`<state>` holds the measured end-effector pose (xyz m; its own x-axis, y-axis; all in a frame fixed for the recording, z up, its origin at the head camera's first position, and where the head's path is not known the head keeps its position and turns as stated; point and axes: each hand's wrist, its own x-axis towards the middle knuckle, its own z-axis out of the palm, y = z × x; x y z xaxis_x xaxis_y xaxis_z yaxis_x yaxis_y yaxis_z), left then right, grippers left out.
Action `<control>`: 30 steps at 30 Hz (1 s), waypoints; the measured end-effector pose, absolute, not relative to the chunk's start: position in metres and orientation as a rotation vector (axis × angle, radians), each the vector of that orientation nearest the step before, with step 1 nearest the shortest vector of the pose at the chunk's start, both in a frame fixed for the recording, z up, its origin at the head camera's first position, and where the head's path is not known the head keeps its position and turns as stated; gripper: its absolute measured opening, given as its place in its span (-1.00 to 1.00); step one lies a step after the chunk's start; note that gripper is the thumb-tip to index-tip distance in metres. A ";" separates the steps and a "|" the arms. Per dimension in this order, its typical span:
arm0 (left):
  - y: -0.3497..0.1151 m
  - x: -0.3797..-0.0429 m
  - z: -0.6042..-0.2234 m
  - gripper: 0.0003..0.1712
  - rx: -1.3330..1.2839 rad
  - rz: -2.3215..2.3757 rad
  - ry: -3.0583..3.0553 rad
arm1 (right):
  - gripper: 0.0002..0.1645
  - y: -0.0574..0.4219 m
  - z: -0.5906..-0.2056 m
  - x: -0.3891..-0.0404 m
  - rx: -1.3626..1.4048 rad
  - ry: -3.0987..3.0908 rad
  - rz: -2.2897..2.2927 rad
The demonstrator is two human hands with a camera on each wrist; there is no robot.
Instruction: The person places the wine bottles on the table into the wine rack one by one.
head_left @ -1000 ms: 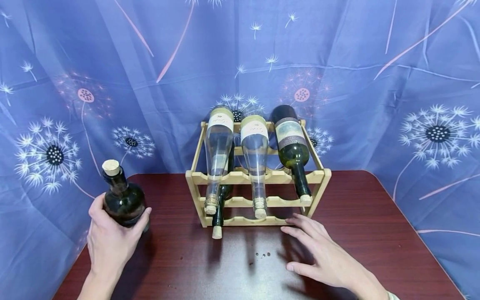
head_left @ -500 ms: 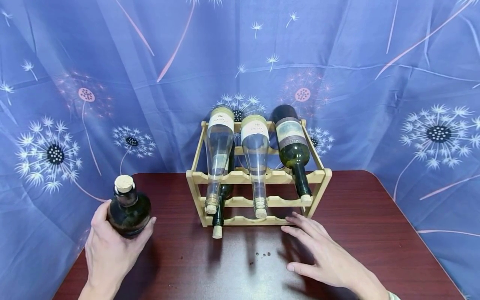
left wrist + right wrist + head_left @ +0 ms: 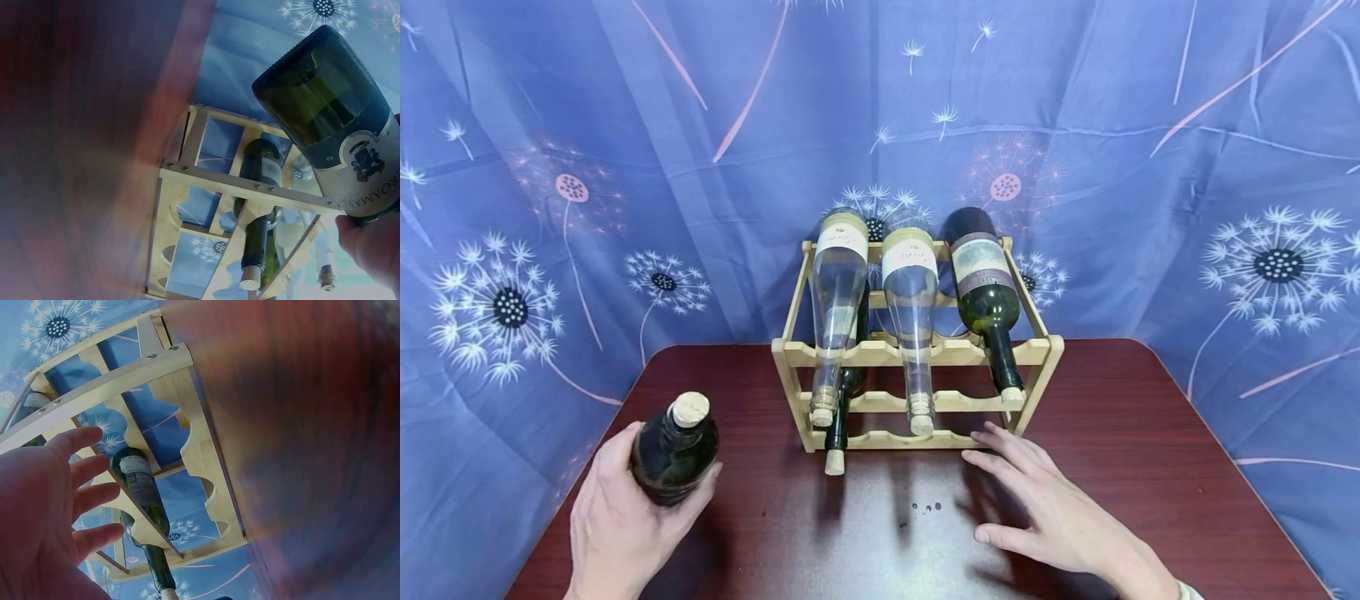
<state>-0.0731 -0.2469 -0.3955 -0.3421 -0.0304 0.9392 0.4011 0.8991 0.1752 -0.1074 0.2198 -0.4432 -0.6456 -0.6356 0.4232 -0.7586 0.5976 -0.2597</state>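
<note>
My left hand (image 3: 632, 521) grips a dark green wine bottle (image 3: 673, 458) at the left, its fingers and thumb around the body. The cork end points up and toward me. In the left wrist view the bottle's base (image 3: 312, 75) and cream label show, clear of the table. My right hand (image 3: 1052, 508) has its fingers spread near the lower right front of a wooden wine rack (image 3: 1045, 354) and holds nothing; whether fingertips touch the rack I cannot tell. On the rack's top lie two clear bottles (image 3: 837, 283) and a dark green bottle (image 3: 988, 308), corks toward me.
Another dark corked bottle (image 3: 837, 433) lies lower in the rack at the left. A few small dark drops (image 3: 927, 507) spot the reddish-brown table (image 3: 820, 550). Behind hangs a blue curtain (image 3: 760, 208) with dandelion prints, which also borders both sides.
The left hand has brought the wine bottle toward me and a little right, tipping its cork end closer. My right hand and the rack have stayed put.
</note>
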 end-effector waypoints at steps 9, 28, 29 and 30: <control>-0.236 -0.073 -0.396 -0.17 -0.412 -0.440 -1.835 | 0.01 0.220 -0.442 -0.107 1.134 -2.553 0.600; -0.228 -0.069 -0.406 -0.27 -0.620 -0.340 -1.852 | 0.00 0.220 -0.439 -0.105 1.126 -2.570 0.614; -0.227 -0.069 -0.406 -0.27 -0.621 -0.337 -1.851 | 0.00 0.220 -0.439 -0.105 1.124 -2.572 0.611; -0.227 -0.069 -0.406 -0.26 -0.624 -0.334 -1.851 | 0.01 0.220 -0.439 -0.105 1.123 -2.572 0.613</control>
